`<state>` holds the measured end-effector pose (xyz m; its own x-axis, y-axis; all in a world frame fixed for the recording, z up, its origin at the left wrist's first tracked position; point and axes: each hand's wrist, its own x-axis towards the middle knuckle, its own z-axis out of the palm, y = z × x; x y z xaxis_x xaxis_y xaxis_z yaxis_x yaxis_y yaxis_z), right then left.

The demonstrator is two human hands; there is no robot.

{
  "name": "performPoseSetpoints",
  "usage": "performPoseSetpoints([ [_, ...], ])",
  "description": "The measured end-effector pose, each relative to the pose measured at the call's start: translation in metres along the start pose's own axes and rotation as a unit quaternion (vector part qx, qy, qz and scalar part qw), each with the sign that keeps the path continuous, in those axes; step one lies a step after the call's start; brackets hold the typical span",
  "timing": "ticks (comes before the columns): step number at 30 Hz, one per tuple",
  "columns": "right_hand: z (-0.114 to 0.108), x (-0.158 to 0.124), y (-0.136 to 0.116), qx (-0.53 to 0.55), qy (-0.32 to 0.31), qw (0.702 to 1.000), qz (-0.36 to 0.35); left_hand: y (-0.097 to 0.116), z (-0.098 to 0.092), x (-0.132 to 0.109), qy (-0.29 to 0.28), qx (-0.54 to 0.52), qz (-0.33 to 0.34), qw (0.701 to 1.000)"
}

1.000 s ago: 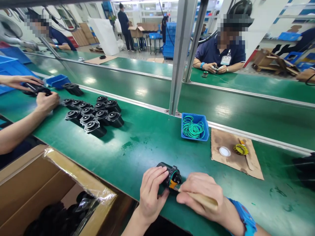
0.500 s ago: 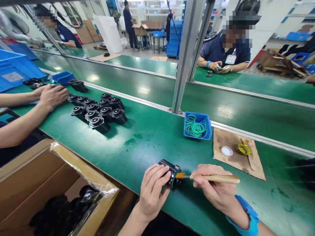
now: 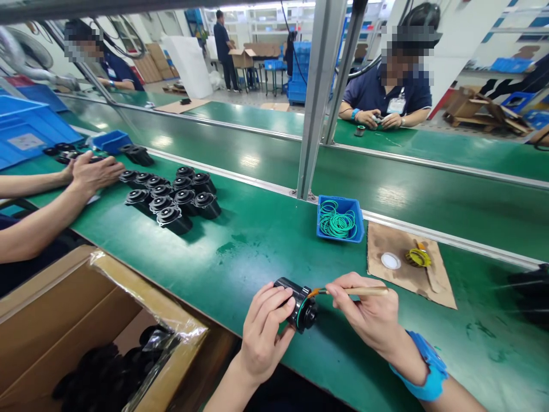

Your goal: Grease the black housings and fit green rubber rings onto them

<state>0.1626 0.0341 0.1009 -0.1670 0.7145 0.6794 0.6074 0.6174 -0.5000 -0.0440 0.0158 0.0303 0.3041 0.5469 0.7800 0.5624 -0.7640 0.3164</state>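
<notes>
My left hand (image 3: pixel 266 329) is wrapped round a black cylindrical housing (image 3: pixel 305 313), which lies tilted on its side above the green bench. A green O-ring (image 3: pixel 301 309) circles the housing near its stepped right end. Between thumb and fingers, my right hand (image 3: pixel 366 303) grips a paintbrush (image 3: pixel 364 290) with a pale wooden handle. Its orange bristles touch the upper edge of the housing beside the ring. Farther back, a blue bin (image 3: pixel 362 232) holds loose green O-rings (image 3: pixel 338 222).
On a cardboard sheet (image 3: pixel 381 274) sit a yellow-rimmed pot (image 3: pixel 416 258) and a white lid (image 3: pixel 390 261). Several black housings (image 3: pixel 174 220) stand at left. An open carton (image 3: pixel 47 297) is at front left. A co-worker's hands (image 3: pixel 92 171) work beyond it. A metal post (image 3: pixel 315 114) rises behind.
The brush has moved from the front of the ring up to the top edge of the housing, its handle swinging with it. My left hand keeps hold of the housing.
</notes>
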Motion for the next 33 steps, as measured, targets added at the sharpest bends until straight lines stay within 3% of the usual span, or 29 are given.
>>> performPoseSetpoints([
  [6, -0.001, -0.005, -0.008, 0.083, -0.038, 0.996, -0.014, 0.005, -0.002, 0.006, -0.022, 0.009, -0.003, 1.0],
  [11, 0.002, -0.013, -0.011, 0.146, -0.076, 0.985, -0.058, 0.011, -0.003, 0.01, -0.032, -0.022, -0.069, 0.997],
  [16, 0.001, -0.015, -0.01, 0.145, -0.126, 0.972, -0.134, 0.016, -0.003, 0.01, -0.04, -0.048, -0.136, 0.989],
  [24, -0.008, -0.006, -0.014, 0.124, -0.222, 0.95, -0.182, 0.017, -0.006, 0.014, -0.041, -0.081, -0.197, 0.976],
  [29, -0.012, 0.002, -0.014, 0.116, -0.233, 0.947, -0.189, 0.016, -0.009, 0.015, -0.037, -0.116, -0.252, 0.96],
  [33, -0.019, 0.006, -0.009, 0.154, -0.201, 0.954, -0.158, 0.016, -0.012, 0.014, -0.058, -0.172, -0.328, 0.927],
])
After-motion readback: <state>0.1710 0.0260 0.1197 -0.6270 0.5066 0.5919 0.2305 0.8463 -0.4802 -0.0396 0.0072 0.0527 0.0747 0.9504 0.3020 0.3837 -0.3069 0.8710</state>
